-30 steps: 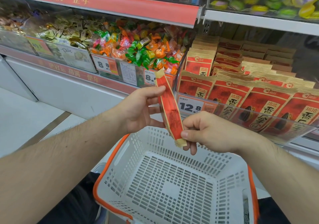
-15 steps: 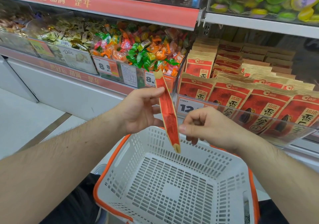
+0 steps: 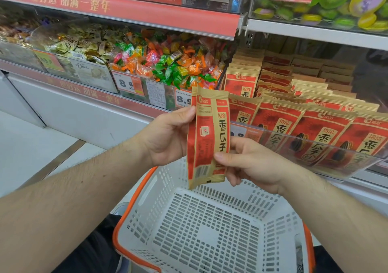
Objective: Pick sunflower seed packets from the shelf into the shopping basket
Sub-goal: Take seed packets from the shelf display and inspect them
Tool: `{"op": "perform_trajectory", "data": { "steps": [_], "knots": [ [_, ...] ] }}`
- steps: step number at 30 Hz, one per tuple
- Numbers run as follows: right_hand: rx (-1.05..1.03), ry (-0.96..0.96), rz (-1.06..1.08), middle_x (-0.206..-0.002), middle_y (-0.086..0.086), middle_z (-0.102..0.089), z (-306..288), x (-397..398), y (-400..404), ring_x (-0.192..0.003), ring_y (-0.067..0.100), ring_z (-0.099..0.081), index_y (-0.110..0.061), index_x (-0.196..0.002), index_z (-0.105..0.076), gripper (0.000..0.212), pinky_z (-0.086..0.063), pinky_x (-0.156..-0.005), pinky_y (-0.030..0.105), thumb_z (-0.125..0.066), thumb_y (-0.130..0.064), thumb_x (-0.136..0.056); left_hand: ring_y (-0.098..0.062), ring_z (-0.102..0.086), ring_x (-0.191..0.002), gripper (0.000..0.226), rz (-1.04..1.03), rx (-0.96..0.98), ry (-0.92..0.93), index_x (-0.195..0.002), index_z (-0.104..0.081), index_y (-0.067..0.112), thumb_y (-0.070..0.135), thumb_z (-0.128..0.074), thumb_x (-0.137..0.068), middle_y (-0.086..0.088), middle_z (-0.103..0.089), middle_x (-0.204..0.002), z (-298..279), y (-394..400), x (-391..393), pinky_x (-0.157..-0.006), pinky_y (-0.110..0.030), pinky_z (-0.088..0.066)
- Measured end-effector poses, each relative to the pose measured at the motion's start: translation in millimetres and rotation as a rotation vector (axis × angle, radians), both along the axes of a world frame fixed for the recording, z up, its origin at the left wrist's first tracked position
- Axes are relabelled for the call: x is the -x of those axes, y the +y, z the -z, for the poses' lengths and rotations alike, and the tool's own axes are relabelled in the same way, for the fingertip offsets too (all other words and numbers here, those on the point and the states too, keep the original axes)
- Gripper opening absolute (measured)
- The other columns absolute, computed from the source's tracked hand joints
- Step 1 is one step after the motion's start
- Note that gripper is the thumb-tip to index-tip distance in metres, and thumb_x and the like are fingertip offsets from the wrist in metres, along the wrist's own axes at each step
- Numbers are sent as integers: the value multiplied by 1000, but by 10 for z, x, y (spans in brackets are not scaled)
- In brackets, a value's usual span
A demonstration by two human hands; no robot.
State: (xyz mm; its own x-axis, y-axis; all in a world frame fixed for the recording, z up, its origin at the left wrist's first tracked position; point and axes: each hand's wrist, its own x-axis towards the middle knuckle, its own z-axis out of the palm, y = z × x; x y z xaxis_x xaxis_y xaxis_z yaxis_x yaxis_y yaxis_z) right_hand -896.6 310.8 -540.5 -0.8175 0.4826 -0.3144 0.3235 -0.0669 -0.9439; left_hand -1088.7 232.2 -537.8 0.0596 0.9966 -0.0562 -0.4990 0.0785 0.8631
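**One packet in hand, basket bare**

On the far left, bins of wrapped candy (image 3: 163, 66) fill the shelf behind price tags; they are no part of the job. The left hand (image 3: 168, 138) pinches the upper left edge of a sunflower seed packet (image 3: 207, 138), thumb on top and fingers curled behind it; the right hand (image 3: 247, 165) pinches its lower right edge between thumb and forefinger. The packet stands upright between the hands, directly above the far rim of the shopping basket (image 3: 136, 216); no packet shows inside the basket, so by my reading the task has barely begun, and this first packet is yet to be dropped in. To the right, rows of matching packets (image 3: 315, 129) lean on the shelf behind a clear plastic guard (image 3: 315, 153); later picks would likely need to clear that guard.
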Motion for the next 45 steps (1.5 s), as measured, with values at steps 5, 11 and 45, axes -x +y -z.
{"op": "perform_trajectory", "data": {
  "steps": [5,11,45],
  "knots": [
    [-139,-37,85,-97,17,-74,11,30,-47,-48,16,-59,-14,-112,-63,18,-45,-45,25,-65,-18,-94,-32,-68,-102,47,-189,104,116,-119,-65,9,44,-59,-88,-15,-71,-110,-31,18,-73,-90,-50,-56],
    [-298,-88,168,-79,5,-73,-27,24,-77,-54,15,-59,-13,-96,-69,14,-42,-46,25,-72,-24,-88,-26,-73,-89,41,-219,114,226,-113,-65,13,41,-57,-85,-11,-75,-101,13,14,-98,-88,-49,-56],
    [-60,241,435,-72,8,-71,-161,-1,18,-49,14,-53,-3,-92,-68,23,-44,-47,24,-52,-17,-101,-30,-70,-97,38,-115,137,203,-128,-61,13,31,-42,-101,-16,-71,-119,-21,-15,-147,-88,-52,-54]
  ]
}}
